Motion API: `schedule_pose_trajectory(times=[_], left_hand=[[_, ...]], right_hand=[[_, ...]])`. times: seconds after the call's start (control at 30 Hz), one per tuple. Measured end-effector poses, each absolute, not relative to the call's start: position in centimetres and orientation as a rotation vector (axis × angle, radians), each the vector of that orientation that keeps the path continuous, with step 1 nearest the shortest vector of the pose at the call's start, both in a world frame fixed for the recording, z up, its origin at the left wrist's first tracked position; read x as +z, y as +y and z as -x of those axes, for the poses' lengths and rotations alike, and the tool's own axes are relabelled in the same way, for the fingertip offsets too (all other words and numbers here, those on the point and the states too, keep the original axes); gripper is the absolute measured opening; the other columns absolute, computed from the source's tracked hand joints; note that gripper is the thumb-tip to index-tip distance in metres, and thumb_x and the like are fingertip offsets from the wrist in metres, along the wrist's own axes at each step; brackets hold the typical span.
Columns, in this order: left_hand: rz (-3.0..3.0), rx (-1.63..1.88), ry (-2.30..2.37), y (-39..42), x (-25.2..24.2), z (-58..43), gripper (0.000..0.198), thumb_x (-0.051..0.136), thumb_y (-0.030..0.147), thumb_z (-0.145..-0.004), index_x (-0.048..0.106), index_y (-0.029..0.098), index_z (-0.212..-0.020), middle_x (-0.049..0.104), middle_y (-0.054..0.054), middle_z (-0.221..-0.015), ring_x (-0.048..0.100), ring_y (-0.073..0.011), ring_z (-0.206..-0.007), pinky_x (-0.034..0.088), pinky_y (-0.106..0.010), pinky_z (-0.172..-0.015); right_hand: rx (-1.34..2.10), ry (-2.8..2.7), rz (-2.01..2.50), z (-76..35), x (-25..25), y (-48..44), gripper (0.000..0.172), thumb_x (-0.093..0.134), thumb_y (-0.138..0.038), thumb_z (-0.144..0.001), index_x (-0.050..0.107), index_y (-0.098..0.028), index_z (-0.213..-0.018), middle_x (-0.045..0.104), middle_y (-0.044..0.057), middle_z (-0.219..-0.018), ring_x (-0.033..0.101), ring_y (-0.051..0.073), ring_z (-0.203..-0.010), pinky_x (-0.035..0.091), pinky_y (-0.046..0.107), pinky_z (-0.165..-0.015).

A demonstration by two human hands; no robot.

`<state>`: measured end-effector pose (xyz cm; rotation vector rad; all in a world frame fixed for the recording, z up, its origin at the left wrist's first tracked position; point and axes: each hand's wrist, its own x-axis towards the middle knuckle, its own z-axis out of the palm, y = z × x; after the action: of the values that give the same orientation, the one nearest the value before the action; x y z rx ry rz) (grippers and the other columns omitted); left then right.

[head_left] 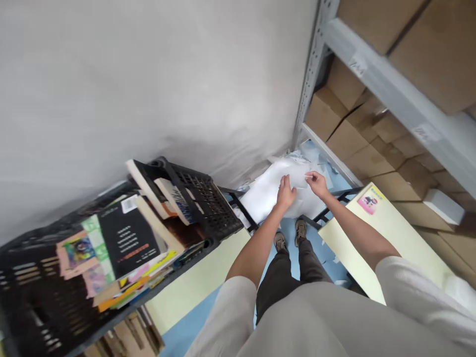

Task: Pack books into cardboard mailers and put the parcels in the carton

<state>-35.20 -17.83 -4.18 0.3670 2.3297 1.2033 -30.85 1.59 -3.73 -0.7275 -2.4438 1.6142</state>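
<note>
A small white sheet (297, 176) is between my two hands, over a heap of white paper or plastic (262, 191) near the wall. My right hand (316, 182) pinches the right edge of the sheet between thumb and fingers. My left hand (286, 192) is at the sheet's lower left side, its fingers stretched out and the thumb apart. Whether the left palm touches the sheet is hard to tell.
A black crate (223, 218) of books stands at the left on a pale table (201, 277). Another pale table (394, 228) with a pink card (369, 199) is at the right. Metal shelving (390, 74) holds cardboard boxes (368, 161). Paper scraps lie on the blue floor.
</note>
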Motion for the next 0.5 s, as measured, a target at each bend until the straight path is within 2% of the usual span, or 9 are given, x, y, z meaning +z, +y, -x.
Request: schedule_pose_trajectory(times=[0.07, 0.23, 0.37, 0.5], left_hand=[[-0.478, 1.201, 2.325, -17.2, -0.9, 34.6, 0.075, 0.06, 0.019, -0.099, 0.035, 0.018, -0.17, 0.033, -0.02, -0.178, 0.03, -0.0323, -0.169, 0.03, -0.05, -0.138], [-0.765, 1.151, 2.243, -13.8, 5.6, 30.1, 0.074, 0.058, 0.019, -0.1, 0.036, 0.017, -0.17, 0.035, -0.021, -0.178, 0.032, -0.0334, -0.168, 0.03, -0.052, -0.138], [-0.971, 1.053, 2.145, -10.4, 8.5, 24.1, 0.075, 0.058, 0.021, -0.1, 0.035, 0.018, -0.171, 0.033, -0.02, -0.18, 0.031, -0.0338, -0.169, 0.031, -0.052, -0.138], [-1.178, 0.894, 2.096, -7.3, 9.9, 18.0, 0.073, 0.059, 0.024, -0.1, 0.039, 0.019, -0.17, 0.031, -0.019, -0.181, 0.028, -0.0339, -0.17, 0.03, -0.053, -0.137]], right_hand=[[1.522, -2.365, 0.803, 28.1, 0.0, 2.1, 0.035, 0.068, -0.047, -0.082, 0.077, -0.02, -0.103, 0.077, 0.006, -0.097, 0.059, 0.019, -0.074, 0.056, 0.037, -0.078], [1.276, -2.21, 1.025, 19.8, 7.3, 2.8, 0.05, 0.061, -0.042, -0.086, 0.073, -0.018, -0.129, 0.073, 0.014, -0.137, 0.063, 0.019, -0.082, 0.06, 0.039, -0.085], [1.238, -1.973, 1.301, 12.3, 9.8, 3.7, 0.051, 0.057, -0.043, -0.09, 0.074, -0.016, -0.13, 0.076, 0.015, -0.132, 0.07, 0.022, -0.092, 0.064, 0.041, -0.088], [1.229, -1.599, 1.485, 4.3, 9.9, 4.8, 0.057, 0.061, -0.043, -0.089, 0.07, -0.014, -0.137, 0.076, 0.017, -0.132, 0.076, 0.023, -0.093, 0.066, 0.042, -0.088]])
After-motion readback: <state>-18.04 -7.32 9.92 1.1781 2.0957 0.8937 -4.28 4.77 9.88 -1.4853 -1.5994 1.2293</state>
